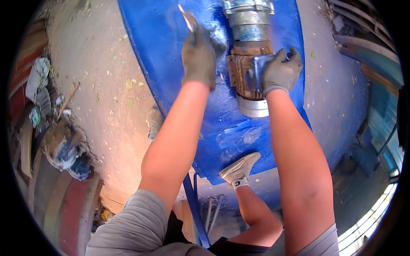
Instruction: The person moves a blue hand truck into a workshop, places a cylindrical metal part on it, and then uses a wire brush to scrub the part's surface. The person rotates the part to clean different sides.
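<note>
A rusty electric motor (245, 79) lies on a blue sheet-covered surface (171, 64). It has a terminal box (259, 70) on its side, a pale silver end cover (253, 107) and a grey metal housing (252, 25) at the far end. To its left, my left hand (199, 57), in a grey work glove, is closed around a thin pinkish stick-like tool (186, 18), blurred, its kind unclear. My right hand (282, 71), gloved too, rests against the motor's right side by the terminal box. Its fingers are apart, loosely bent, with nothing seen between them.
My shoe (241, 168) is on the blue surface's near end; the other shoe (154, 121) stands at its left edge. Bags and scrap (68, 149) lie along the left. Curved panels (367, 47) are stacked on the right. Leaves dot the concrete floor (98, 85).
</note>
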Tool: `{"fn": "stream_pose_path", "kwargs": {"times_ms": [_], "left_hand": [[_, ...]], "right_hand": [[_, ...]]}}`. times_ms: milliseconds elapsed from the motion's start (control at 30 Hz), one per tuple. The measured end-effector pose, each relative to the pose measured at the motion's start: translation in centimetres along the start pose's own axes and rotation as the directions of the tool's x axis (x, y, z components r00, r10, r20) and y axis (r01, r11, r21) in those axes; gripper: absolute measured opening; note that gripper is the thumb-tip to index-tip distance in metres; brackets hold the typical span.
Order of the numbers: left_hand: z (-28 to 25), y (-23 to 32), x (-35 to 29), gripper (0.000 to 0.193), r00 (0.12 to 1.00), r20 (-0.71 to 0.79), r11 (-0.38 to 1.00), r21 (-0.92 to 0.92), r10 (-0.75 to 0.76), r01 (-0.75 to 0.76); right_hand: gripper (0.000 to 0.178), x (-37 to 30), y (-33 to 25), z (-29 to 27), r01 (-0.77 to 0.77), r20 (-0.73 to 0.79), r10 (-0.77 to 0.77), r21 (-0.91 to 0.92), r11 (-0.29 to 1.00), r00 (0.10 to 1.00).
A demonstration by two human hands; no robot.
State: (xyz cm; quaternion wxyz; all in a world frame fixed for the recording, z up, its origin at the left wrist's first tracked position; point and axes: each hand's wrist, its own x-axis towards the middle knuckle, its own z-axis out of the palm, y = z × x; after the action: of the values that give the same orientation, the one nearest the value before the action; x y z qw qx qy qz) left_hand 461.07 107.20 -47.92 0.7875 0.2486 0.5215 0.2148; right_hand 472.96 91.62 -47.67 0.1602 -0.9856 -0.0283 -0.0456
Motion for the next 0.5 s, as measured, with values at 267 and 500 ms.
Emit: {"fn": "stream_pose_path", "kwargs": {"times_ms": [267, 500], "left_hand": [[-10.1, -16.5, -13.0, 0.047, 0.968, 0.212, 0.562, 0.788, 0.137, -0.252], [-8.0, -18.1, -13.2, 0.067, 0.938, 0.305, 0.604, 0.721, 0.163, -0.339]], "right_hand": [[0.055, 0.6, -1.9, 0.4, -0.08, 0.083, 0.081, -0.019, 0.997, 0.993], [0.054, -0.2, -1.6, -0.3, -0.07, 0.081, 0.069, 0.005, 0.998, 0.994]]}}
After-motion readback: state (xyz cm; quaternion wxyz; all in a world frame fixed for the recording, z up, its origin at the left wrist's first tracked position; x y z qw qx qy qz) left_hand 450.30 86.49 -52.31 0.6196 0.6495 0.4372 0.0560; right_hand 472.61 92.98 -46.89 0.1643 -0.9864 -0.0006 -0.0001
